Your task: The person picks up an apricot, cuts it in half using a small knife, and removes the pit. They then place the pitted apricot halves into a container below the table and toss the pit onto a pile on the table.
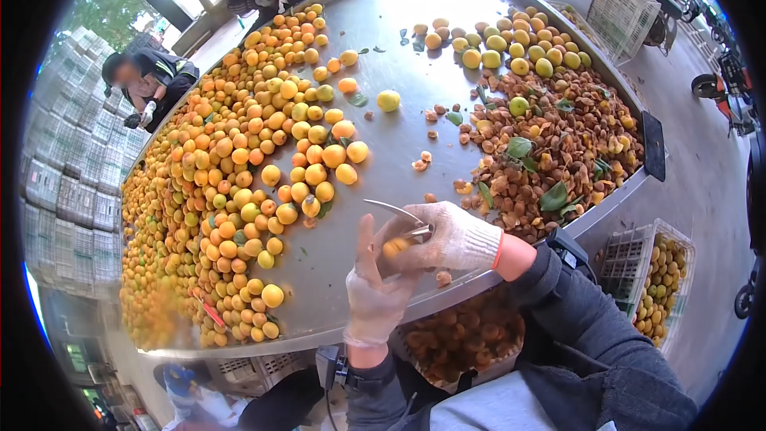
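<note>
My right hand [456, 237], in a white knit glove, grips a small knife with a curved blade [392, 209] that points left. My left hand [373, 297], in a thin translucent glove, holds a small orange fruit [395, 246] against the blade, with one finger raised. Both hands hover over the near edge of a round metal table [399, 72]. A large heap of orange and yellow fruit [239, 160] lies to their left.
A pile of brown pits and leaves [550, 152] and yellow-green fruit [519, 44] lie on the right. A basket of cut fruit [463, 339] sits under the table edge, beside a white crate of fruit [661, 275]. Other people [148, 80] work around the table. Stacked crates stand far left.
</note>
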`<state>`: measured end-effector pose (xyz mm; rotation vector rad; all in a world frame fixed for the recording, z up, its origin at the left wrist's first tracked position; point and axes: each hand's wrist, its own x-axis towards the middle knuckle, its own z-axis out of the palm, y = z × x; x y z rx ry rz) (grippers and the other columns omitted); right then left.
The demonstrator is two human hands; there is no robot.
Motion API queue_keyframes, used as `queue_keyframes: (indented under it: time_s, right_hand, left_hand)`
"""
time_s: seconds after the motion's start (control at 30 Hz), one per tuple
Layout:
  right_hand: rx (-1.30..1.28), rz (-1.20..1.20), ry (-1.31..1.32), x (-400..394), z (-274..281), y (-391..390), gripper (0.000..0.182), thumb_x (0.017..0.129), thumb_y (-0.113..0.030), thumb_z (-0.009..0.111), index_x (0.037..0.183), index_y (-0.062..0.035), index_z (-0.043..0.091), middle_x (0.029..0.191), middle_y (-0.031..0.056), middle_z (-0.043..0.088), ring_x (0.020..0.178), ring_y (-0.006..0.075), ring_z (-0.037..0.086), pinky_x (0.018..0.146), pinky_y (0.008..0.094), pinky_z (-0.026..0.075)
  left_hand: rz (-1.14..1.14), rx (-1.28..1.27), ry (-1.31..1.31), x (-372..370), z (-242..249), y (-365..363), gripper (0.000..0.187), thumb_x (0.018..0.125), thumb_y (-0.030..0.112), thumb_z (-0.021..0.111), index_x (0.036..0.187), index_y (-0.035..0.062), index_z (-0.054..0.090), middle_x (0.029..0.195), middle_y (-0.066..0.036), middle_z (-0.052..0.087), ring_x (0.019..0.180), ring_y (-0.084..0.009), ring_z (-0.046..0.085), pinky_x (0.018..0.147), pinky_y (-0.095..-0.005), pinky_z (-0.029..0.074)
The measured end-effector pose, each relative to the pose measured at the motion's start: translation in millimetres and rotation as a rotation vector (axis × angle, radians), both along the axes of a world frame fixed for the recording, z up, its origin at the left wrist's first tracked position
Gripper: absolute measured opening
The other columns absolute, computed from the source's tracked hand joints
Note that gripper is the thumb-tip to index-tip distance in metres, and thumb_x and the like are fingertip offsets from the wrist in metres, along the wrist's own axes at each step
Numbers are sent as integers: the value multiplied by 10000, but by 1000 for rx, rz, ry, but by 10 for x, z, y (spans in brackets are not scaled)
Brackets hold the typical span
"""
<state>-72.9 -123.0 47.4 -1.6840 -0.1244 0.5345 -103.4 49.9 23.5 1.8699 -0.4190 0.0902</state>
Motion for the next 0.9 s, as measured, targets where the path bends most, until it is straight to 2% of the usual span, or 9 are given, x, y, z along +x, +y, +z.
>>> queue_keyframes:
  time_s: [0.2,0.27,0.3,0.33,0.53,0.6,0.7,0.8,0.9]
  right_hand:
    - [188,18,-100,-24,-41,-29,359,770,-186,701,1074,-12,626,920,75,675,724,130,639,663,250,550]
    - [276,-30,270,-45,42,-73,360,781,-154,651,1118,-33,626,840,53,641,595,85,610,510,220,527]
    - [319,-48,213,-43,19,-28,387,780,-144,626,1154,-42,616,797,31,615,494,66,572,406,197,482]
    - [321,-44,214,-64,49,-32,387,780,-144,626,1154,-42,616,797,31,615,494,66,572,406,197,482]
    - [180,458,158,-199,-2,-143,420,800,-156,664,1201,-39,631,936,80,693,676,102,636,577,236,533]
    - [99,525,-29,-203,-123,-165,411,806,-143,671,1197,-21,637,955,79,710,745,112,647,654,254,540]
    - [198,159,66,-181,321,-272,339,785,-97,674,1110,-1,665,845,52,692,631,84,612,520,226,473]
    - [767,-529,-84,-98,51,-131,165,841,-21,570,994,-26,633,597,2,514,428,68,437,372,233,312]
    - [1083,-797,-55,-37,159,21,149,866,-18,526,974,-21,629,564,-15,469,406,79,391,368,235,287]
  left_hand:
    - [41,136,-95,-16,-146,140,636,874,156,636,1425,64,331,1221,-141,612,836,-209,668,658,-289,549]
    - [107,183,-39,-36,-86,168,566,923,245,580,1414,77,354,1192,-147,617,748,-204,666,571,-285,542]
    - [115,-221,155,-24,14,182,524,946,317,535,1380,66,385,1148,-160,617,713,-206,651,563,-280,521]
    - [124,-625,344,-6,79,198,510,969,388,490,1346,55,415,1104,-173,617,678,-208,636,554,-275,499]
    - [154,-1043,577,107,-38,263,575,962,492,483,1339,61,430,1012,-160,617,628,-172,605,512,-246,469]
    - [189,-889,540,89,-37,237,563,964,475,491,1342,61,433,1003,-156,620,638,-171,611,520,-244,474]
    - [196,-750,532,53,-49,158,539,970,442,500,1344,59,439,983,-149,626,659,-168,622,538,-240,482]
    - [166,-741,567,16,-75,22,525,978,426,492,1344,53,443,963,-145,629,672,-166,625,552,-240,486]
    - [137,-705,596,-19,-99,-126,531,983,429,479,1349,46,438,955,-140,626,678,-166,624,556,-241,489]
